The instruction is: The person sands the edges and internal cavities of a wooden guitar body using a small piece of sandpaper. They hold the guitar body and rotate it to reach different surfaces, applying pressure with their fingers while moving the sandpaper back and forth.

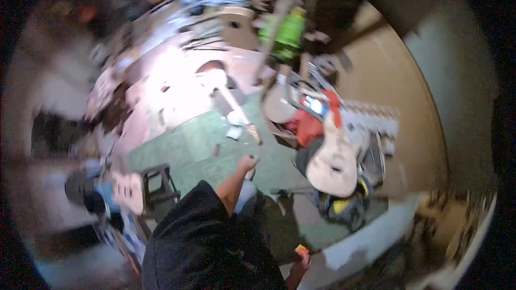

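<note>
My left hand hangs out over the green floor with its fingers curled in. A small dark spot shows at the fingers, but blur hides what they hold, if anything. Low in the view, my right hand is closed around a small orange-and-yellow object whose kind I cannot make out. Beyond the left hand, an electric guitar lies on the floor, its headstock pointing toward me. To the right, an unfinished pale wooden guitar body leans over a cluttered pile, apart from both hands.
At the left are a dark stool and a pale guitar-shaped wooden piece. A red cloth and a round pale drum-like thing lie right of centre. A bright green bag and a cardboard box stand farther back.
</note>
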Available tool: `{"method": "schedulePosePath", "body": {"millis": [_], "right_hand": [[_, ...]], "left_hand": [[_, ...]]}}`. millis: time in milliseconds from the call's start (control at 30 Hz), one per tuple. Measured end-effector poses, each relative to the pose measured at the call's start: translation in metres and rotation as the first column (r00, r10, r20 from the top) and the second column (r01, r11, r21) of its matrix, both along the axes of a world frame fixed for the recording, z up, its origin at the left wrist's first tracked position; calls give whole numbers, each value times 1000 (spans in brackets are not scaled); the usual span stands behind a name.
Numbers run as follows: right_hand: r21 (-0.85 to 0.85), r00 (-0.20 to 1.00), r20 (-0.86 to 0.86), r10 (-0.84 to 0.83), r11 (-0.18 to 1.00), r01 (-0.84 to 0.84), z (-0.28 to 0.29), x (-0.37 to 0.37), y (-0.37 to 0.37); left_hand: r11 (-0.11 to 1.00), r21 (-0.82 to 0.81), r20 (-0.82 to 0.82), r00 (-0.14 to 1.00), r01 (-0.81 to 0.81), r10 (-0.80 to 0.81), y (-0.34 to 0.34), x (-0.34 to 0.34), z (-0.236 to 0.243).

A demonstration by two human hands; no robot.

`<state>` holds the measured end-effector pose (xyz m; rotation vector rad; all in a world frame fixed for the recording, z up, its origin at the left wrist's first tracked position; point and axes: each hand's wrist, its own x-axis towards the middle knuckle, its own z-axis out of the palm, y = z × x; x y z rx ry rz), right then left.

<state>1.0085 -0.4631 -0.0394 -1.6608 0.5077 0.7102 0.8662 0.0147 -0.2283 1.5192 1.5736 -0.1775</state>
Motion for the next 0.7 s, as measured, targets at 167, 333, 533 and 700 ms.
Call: {"method": "schedulePosePath", "body": {"millis": [167,333,533,700], "right_hand": [[196,965,-258,39,981,12,-47,30,73],[199,916,-209,343,932,-304,-13,-4,189],[149,817,-239,524,851,-503,-13,-93,292],[126,666,-214,715,696,-707,8,-226,390]], "left_hand": [[952,182,-157,949,-245,274,-45,-214,50],[727,333,-138,731,-601,668,-101,-356,60],[577,93,-66,574,-811,816,-125,-474,88],[425,128,-101,415,-896,904,-177,-587,3]]}}
